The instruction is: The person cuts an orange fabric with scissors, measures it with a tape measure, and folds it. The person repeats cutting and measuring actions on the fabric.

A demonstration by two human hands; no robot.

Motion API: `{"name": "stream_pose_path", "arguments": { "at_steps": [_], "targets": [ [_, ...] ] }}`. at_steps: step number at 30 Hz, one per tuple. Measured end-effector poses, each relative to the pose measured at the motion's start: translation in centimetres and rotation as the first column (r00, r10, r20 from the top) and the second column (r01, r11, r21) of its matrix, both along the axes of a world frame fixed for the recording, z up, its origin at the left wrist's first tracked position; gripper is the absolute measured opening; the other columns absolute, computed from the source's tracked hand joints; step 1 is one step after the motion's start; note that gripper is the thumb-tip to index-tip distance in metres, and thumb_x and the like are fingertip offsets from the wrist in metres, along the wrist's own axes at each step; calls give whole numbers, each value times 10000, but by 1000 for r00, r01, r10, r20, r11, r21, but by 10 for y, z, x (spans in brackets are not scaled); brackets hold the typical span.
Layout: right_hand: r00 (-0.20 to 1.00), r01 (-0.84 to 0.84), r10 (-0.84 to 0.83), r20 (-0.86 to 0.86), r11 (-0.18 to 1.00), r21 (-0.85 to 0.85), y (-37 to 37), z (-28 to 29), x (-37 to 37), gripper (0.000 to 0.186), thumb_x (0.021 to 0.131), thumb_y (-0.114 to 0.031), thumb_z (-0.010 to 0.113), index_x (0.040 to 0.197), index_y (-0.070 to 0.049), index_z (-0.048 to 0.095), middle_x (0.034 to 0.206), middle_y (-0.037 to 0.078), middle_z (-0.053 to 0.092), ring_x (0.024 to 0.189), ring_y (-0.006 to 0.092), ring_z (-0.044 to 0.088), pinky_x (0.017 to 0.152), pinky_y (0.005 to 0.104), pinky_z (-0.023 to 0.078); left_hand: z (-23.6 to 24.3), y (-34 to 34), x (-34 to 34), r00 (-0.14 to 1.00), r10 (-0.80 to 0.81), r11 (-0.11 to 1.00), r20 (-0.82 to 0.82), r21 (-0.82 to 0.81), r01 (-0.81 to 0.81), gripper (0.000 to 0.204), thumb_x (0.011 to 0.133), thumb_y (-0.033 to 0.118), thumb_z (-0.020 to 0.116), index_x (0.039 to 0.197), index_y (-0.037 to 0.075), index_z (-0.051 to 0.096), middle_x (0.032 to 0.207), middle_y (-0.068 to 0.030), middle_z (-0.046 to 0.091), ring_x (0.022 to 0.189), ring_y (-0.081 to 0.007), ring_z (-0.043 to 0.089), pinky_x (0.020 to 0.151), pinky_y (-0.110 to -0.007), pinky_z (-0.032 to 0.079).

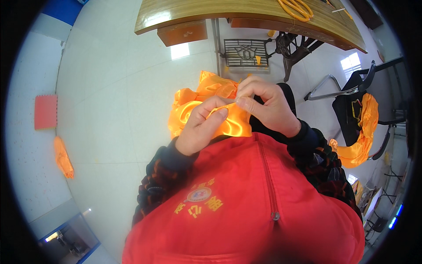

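Left hand and right hand (at two o'clock from it) both pinch orange satin; likely slick, it could slip if either thumb slackens.

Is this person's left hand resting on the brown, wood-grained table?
No, the left hand grips the shiny, orange, satin-like cloth, well apart from the brown, wood-grained table.

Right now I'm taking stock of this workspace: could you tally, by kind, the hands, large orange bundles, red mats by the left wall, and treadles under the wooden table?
Hands: 2 (left hand, right hand)
Large orange bundles: 3 (orange cloth at the hands, chair bundle, left-wall bundle)
Red mats: 1
Treadles: 1
Total: 7
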State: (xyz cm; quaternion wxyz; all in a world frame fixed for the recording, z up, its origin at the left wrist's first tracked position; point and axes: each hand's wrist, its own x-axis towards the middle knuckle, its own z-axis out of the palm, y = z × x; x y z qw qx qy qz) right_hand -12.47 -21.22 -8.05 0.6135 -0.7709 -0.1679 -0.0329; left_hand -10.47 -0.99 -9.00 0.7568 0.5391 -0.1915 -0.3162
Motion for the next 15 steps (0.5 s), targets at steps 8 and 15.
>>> {"name": "stream_pose_path", "arguments": {
  "at_steps": [8,15],
  "targets": [
    [969,229,-229,94,973,11,-16,-10,3,31,858,5,568,833,-13,563,876,35,534,821,123,501,760,239,402,-5,3,2,1000,27,999,-9,19,-27,141,948,110,468,1017,28,560,877,58,490,799,-11,407,730,-182,362],
    [898,432,-436,58,900,64,-66,-24,19,45,891,-45,549,868,-17,575,824,-2,550,764,64,503,700,214,427,-4,8,4,990,69,997,-122,44,-64,71,927,90,504,940,34,547,828,60,473,774,-10,403,718,-182,357]
  ]
}}
